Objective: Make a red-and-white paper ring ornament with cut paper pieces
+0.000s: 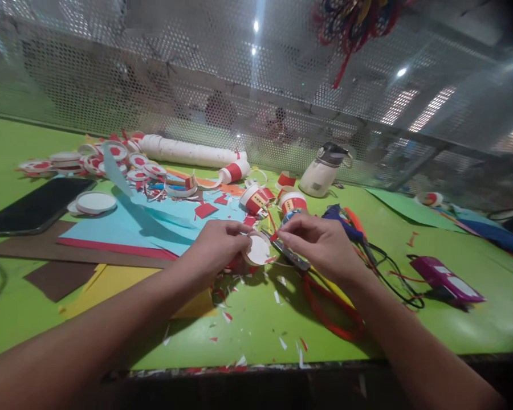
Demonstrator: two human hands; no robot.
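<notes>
Paper cup (256, 250), white with a red trim, sits between the two hands just above the green tabletop (256, 324), tipped on its side so that its round white bottom faces the camera and its long axis runs away toward the mesh screen. The left hand (218, 247) is clenched around it from the left, fingers curled over the rim and thumb below. The right hand (320, 242) comes in from the right with fingertips pinched at the cup's upper right edge, seemingly on a small red scrap; what exactly it grips is too small to tell. Both hands lie about equally near, the left one bearing the cup. Scissors (290, 257) lie just under the right hand's fingers, and red-handled pliers (329, 310) rest nearer the tabletop edge.
</notes>
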